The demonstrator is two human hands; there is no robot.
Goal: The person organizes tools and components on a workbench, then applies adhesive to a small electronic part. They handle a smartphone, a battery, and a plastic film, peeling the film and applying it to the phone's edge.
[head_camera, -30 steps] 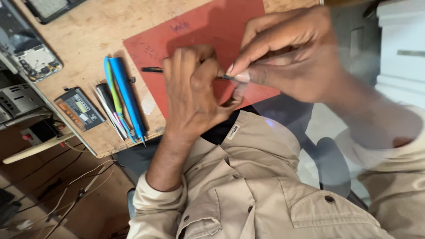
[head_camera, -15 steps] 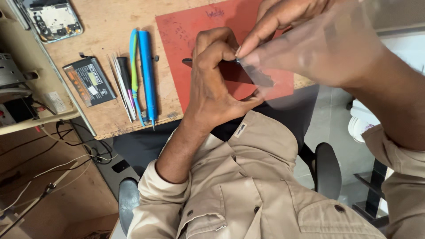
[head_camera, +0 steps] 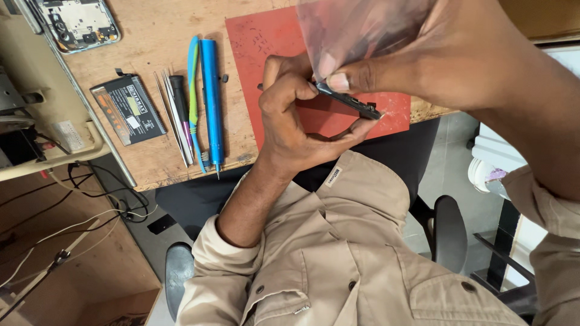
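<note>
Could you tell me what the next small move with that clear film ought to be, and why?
Probably keep peeling the clear film upward with the right hand: it is pinched at the phone edge, and the left hand grips the phone edge-on above the red mat.

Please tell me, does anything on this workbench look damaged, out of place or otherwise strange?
Yes. The phone at the top left lies opened, its insides bare, and its battery lies apart on the wooden bench. The red mat looks scuffed whitish near its right edge. The tools lie tidily side by side.
</note>
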